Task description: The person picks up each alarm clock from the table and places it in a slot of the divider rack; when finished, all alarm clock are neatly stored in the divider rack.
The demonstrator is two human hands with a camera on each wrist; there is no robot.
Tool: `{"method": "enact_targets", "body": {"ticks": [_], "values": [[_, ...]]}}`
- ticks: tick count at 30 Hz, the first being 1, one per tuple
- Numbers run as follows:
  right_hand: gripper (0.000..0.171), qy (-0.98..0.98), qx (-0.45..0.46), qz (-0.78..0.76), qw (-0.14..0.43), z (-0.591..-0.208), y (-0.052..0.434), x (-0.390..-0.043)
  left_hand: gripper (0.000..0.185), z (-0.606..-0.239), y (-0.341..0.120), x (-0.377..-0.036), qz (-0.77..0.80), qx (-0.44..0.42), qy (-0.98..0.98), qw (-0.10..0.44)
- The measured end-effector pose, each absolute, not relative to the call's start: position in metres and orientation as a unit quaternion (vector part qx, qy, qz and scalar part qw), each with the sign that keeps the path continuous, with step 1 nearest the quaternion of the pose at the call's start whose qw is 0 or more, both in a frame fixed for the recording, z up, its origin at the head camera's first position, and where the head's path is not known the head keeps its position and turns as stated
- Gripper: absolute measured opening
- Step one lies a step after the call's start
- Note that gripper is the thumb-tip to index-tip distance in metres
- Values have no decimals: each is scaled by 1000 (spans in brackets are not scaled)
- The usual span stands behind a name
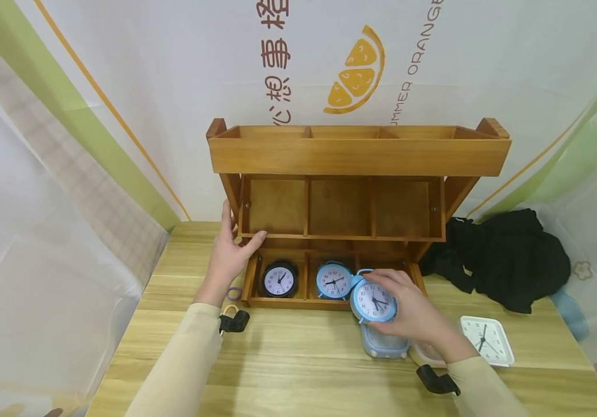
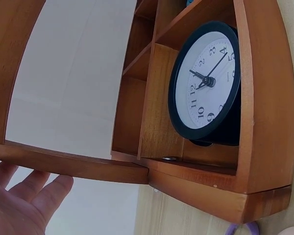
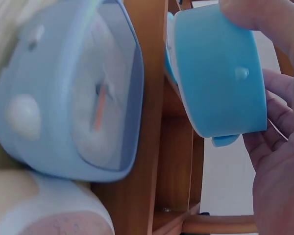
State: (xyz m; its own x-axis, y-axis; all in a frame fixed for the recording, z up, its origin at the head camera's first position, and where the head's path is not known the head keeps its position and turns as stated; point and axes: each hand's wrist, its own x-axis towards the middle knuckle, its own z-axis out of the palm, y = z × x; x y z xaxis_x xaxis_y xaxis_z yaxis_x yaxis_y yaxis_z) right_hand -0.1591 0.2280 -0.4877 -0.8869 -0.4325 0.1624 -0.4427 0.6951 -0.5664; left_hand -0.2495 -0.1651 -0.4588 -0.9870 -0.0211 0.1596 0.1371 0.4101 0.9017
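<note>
A round blue alarm clock is gripped by my right hand, fingers over its top and thumb below, face toward the head view. It is held in front of the right bottom compartment of the wooden rack. In the right wrist view, the clock's blue casing shows side-on. A similar blue clock stands in the middle bottom compartment, and a black round clock in the left one. My left hand rests spread against the rack's left side, its fingertips at the side strip.
In front of the rack stands a grey-blue clock, with a pale rounded clock beside it. A white square clock lies farther right. Black cloth is heaped at the back right. A purple ring lies left of the rack.
</note>
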Motion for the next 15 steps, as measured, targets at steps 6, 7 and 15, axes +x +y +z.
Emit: {"method": "enact_targets", "body": {"ticks": [6,7,15], "values": [[90,-921,229,312,32,-488,241,-176,111,-459,-165,-249,-535,-33,-841,75],[90,-922,226,313,36,-489,244,-179,111,-458,-165,-249,-536,-34,-840,75],[86,-931,189,310,29,-489,266,-199,109,-459,-166,-250,-543,-30,-836,73]]}}
